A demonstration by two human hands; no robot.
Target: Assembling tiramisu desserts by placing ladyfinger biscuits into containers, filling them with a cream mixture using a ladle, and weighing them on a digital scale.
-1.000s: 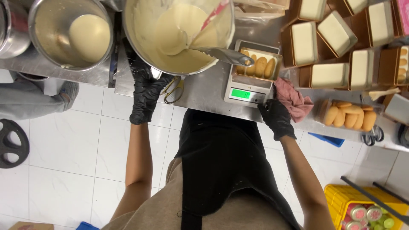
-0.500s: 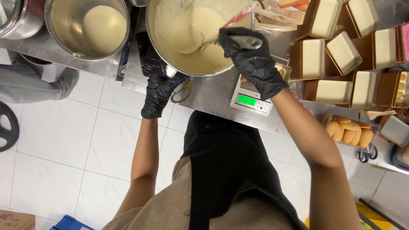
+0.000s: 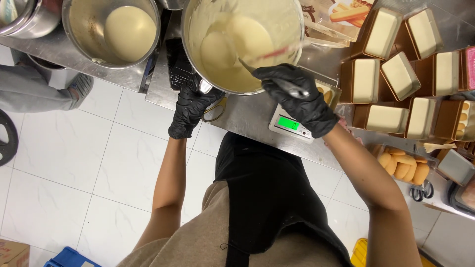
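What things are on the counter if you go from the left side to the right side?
Small steel bowl of cream → left hand → big steel bowl of cream → right hand → brown boxes filled with cream.

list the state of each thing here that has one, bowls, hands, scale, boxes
large steel bowl: partly full of pale cream
smaller steel bowl: cream only at the bottom
left hand: gloved, gripping the large bowl's rim
right hand: gloved, closed on a spoon handle
spoon: bowl end in the cream
scale: on, display lit green
brown boxes: open, filled with cream
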